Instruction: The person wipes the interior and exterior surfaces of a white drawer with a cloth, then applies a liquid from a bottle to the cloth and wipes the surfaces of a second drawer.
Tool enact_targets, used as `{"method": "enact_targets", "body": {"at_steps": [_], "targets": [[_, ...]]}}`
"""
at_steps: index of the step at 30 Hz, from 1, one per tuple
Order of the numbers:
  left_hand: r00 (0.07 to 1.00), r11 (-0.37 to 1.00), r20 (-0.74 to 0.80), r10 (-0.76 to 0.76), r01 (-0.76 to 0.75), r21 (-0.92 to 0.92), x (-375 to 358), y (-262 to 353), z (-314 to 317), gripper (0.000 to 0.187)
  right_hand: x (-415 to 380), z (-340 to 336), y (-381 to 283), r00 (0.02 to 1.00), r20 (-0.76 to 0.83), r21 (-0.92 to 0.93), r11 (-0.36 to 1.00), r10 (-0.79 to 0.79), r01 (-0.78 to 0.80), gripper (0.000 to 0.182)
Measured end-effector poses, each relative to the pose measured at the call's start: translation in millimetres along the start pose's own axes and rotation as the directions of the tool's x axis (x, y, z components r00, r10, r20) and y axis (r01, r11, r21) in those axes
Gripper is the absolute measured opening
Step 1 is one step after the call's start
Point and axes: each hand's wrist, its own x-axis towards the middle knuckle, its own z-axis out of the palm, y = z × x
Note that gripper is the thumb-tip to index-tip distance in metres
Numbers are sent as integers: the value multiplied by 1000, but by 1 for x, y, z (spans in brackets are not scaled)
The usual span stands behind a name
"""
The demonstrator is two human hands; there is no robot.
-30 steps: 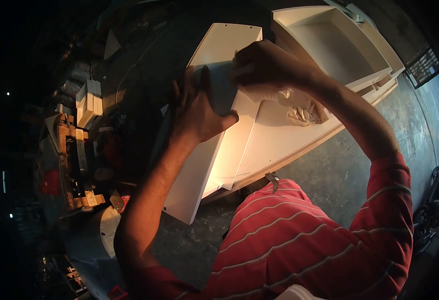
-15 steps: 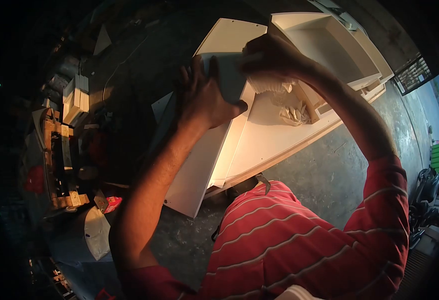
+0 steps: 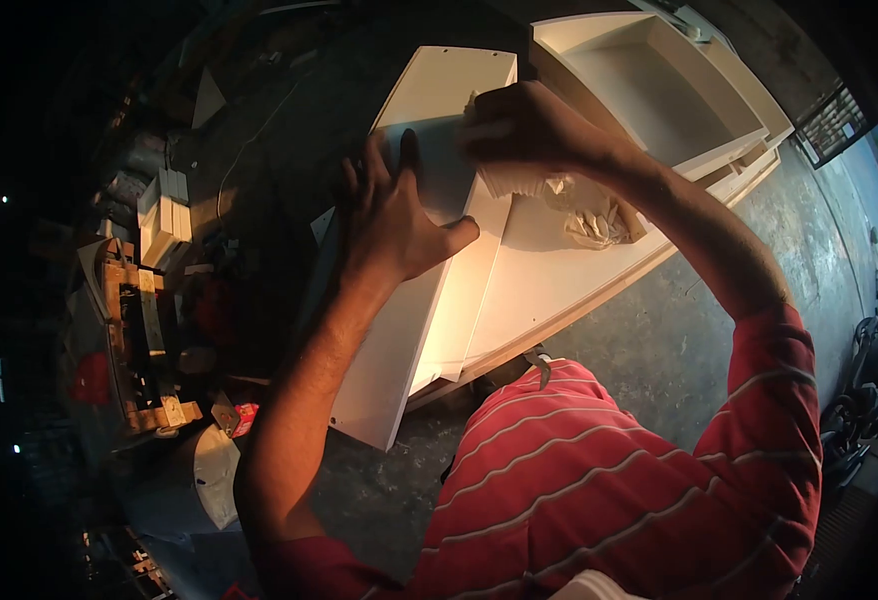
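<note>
- My left hand (image 3: 391,215) lies flat on the narrow white panel (image 3: 399,330), fingers spread and pointing toward the top of the frame, thumb stretched out to the right across the panel edge. The hand is open and pressing; it grips nothing.
- My right hand (image 3: 531,130) is closed around a bunched white cloth (image 3: 521,180), and holds it against the upper part of the same panel, just right of my left fingertips.
- The narrow white panel occupies the centre of the frame. Its long axis runs on a diagonal, from a near corner at lower centre-left up to a far end at upper centre. The far end carries small holes along its edge.
- This panel rests partly on a wider white board (image 3: 559,270), which runs along much the same diagonal, to its right.
- A second crumpled rag (image 3: 599,222) lies on the wider board, near my right forearm and apart from the cloth in my hand.
- An open white box-shaped carcass (image 3: 659,90) stands at the upper right, touching the far side of the wider board.
- The grey concrete floor (image 3: 679,340) shows at the right and below the boards.
- A wooden frame (image 3: 139,330) and stacked white offcuts (image 3: 164,220) sit in the dark left part of the frame, well apart from both hands.
- My red striped shirt (image 3: 599,480) fills the lower right.
</note>
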Motion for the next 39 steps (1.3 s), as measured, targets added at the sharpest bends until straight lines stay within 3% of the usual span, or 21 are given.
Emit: {"method": "enact_targets", "body": {"at_steps": [2,3,4,6,7,10,11,14,16,19,20,22,23,24,27,30,36,38,39], "targets": [[1000,1000,16,-3,3,23,0,0,-1,101,7,-12,10,968,81,106,964,237,-244,13],[1000,999,26,-15,14,38,-1,1,-1,101,8,-8,16,930,79,71,928,359,-365,19],[1000,999,28,-6,5,46,-1,-1,-1,101,6,0,17,931,68,77,928,359,-364,19],[999,999,27,36,-37,33,-1,-6,2,99,-5,18,13,1000,-11,-20,1000,6,-6,24],[999,999,43,12,-10,-32,1,-1,-6,97,-6,19,13,1000,-3,4,1000,7,-7,23],[996,1000,90,-20,19,13,0,1,-9,93,3,-4,22,990,89,-8,994,112,-112,23],[995,1000,97,-16,14,22,-1,1,-9,93,5,0,28,992,127,-111,994,23,-9,21],[996,999,84,37,-38,15,2,-3,-8,90,-12,22,12,1000,-21,6,1000,17,-17,14],[997,999,57,43,-44,2,1,-3,-8,91,-10,14,11,1000,5,44,999,7,-7,20],[998,999,70,2,-6,50,0,5,-14,81,-4,3,11,962,39,147,951,269,-271,23],[998,999,66,6,-10,54,1,4,-14,81,-7,7,10,964,33,146,952,266,-267,23],[999,1000,34,16,-15,-22,0,0,-9,99,-24,34,9,980,-179,81,994,89,-76,26],[999,1000,31,19,-19,-21,2,0,-9,99,-31,51,6,930,-315,300,949,188,-90,31],[999,999,25,20,-19,-26,1,-1,-8,99,-35,57,9,930,-314,303,948,191,-92,31],[999,999,4,40,-40,-2,0,-4,-4,99,-32,60,1,792,-359,502,818,494,-282,42],[998,997,-20,67,-66,31,-1,-6,-3,99,-35,76,-7,719,-443,520,807,536,-281,40],[998,997,-9,69,-68,39,0,-1,-3,97,-31,75,-12,681,-489,497,816,545,-296,39],[996,996,-39,79,-77,52,1,-6,-1,98,-32,88,-14,604,-446,617,716,660,-327,41],[994,993,-40,100,-98,60,0,-9,0,97,-37,97,-21,648,-430,611,731,629,-303,43]]}}
